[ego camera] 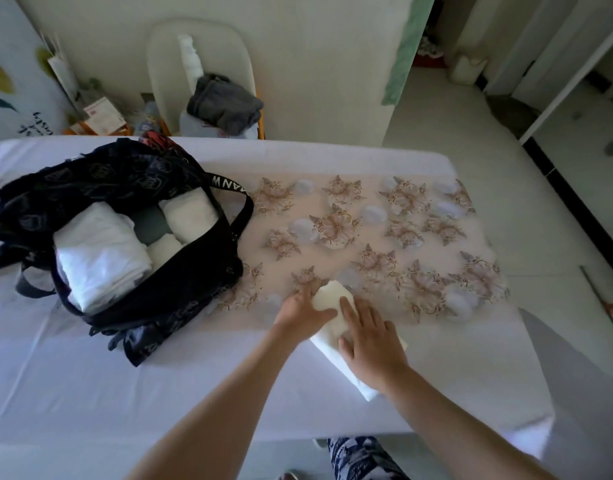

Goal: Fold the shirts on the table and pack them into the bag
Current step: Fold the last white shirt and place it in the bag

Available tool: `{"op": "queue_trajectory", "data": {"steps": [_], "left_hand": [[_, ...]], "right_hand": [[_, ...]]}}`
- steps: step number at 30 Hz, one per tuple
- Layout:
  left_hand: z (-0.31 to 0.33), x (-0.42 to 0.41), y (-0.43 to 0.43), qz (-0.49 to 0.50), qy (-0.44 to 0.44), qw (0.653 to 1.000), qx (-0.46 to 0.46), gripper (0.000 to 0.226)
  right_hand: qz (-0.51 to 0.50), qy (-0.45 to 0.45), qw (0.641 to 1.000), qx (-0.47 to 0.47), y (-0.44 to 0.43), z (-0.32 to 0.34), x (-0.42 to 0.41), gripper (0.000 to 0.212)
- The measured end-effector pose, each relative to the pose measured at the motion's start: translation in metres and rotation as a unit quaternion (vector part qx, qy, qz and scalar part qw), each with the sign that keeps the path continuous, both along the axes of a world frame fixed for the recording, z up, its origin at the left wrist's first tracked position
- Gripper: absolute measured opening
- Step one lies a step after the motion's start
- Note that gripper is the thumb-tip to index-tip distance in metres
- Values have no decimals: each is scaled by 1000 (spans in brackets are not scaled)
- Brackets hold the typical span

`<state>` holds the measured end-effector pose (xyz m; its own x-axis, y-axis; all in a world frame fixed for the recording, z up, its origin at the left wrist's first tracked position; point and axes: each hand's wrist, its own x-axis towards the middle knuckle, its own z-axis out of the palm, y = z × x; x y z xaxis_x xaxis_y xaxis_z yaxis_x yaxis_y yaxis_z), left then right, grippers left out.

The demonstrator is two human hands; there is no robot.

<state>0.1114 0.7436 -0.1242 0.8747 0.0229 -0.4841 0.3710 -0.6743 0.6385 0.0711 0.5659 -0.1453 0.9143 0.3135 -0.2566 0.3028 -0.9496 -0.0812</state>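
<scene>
Both hands lie flat on one folded white shirt (331, 295) at the near middle of the bench (159, 393). The left hand (303, 308) rests at its far left edge, and the right hand (369, 344) presses on top, its fingers (348, 311) straight and slightly spread, holding nothing. To the left, apart from the shirt, one open black bag (166, 292) shows three white folded bundles (97, 251). One flowered cloth (402, 220) lies beyond the hands. Behind the bench is a chair (166, 64) with grey clothing (225, 105).

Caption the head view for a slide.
Left hand and right hand rest on a folded white shirt beside open black bag.

bag (166, 289) blocks left | floral cloth (384, 230) right: open | chair (201, 64) behind table (90, 393)
</scene>
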Motion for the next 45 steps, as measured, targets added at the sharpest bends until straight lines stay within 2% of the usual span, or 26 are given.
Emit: {"op": "queue_trajectory", "data": {"steps": [5,9,11,14,15,17,20,22,24,25,27,30,31,33,34,35,36,37,39,40,42,43,45], "left_hand": [[9,0,0,43,120,990,-64,51],[21,-8,-1,30,123,980,-153,31],[27,-9,1,7,105,976,-191,39],[40,-10,5,-25,27,979,-199,44],[46,-10,7,-23,-6,982,-188,45],[58,-11,10,-17,-68,985,-160,45],[67,-9,17,-15,-140,983,-117,51],[76,-10,18,-21,-192,979,-71,58],[81,-13,17,-65,-274,960,14,66],[80,-15,17,-92,-299,948,50,69],[67,-26,16,-112,-273,952,78,76],[28,-46,14,-138,-224,960,96,67],[14,-54,14,-151,-225,957,104,62],[0,-66,11,-160,-215,956,122,62],[-1,-68,10,-163,-208,954,138,64],[-1,-71,8,-163,-201,955,146,68],[2,-72,8,-157,-191,958,144,72],[3,-72,7,-143,-185,963,135,75],[5,-64,3,-89,-166,976,105,79],[5,-59,2,-57,-149,983,88,82],[6,-49,2,-26,-116,989,85,82],[6,-47,1,-40,-127,985,110,72],[0,-49,0,-71,-211,965,137,42]], "right_hand": [[46,14,997,54,-12,5,-14,75],[0,78,978,194,-22,29,-3,91],[-46,137,956,254,-26,45,11,101],[-96,236,916,310,-30,63,39,104],[-98,264,906,316,-29,68,46,100],[-82,288,899,318,-26,74,58,78],[-48,222,926,302,-15,84,69,46],[35,71,961,265,-7,90,75,39],[147,-117,960,207,-1,84,78,41],[178,-163,953,183,1,77,76,46],[216,-159,954,135,5,61,69,53],[275,-15,959,64,3,41,61,55],[280,16,957,76,1,40,59,54],[246,10,949,197,0,44,59,36],[221,-32,944,243,-1,43,64,23],[199,-83,944,251,-1,42,70,15],[178,-118,953,217,-2,42,78,20],[167,-115,966,160,-3,42,85,38],[148,-60,985,73,-3,42,98,72],[134,-37,989,55,-1,42,100,73],[137,-39,987,74,-1,40,100,52],[160,-57,981,96,-4,39,97,40],[223,-94,963,117,-15,35,87,26]]}}
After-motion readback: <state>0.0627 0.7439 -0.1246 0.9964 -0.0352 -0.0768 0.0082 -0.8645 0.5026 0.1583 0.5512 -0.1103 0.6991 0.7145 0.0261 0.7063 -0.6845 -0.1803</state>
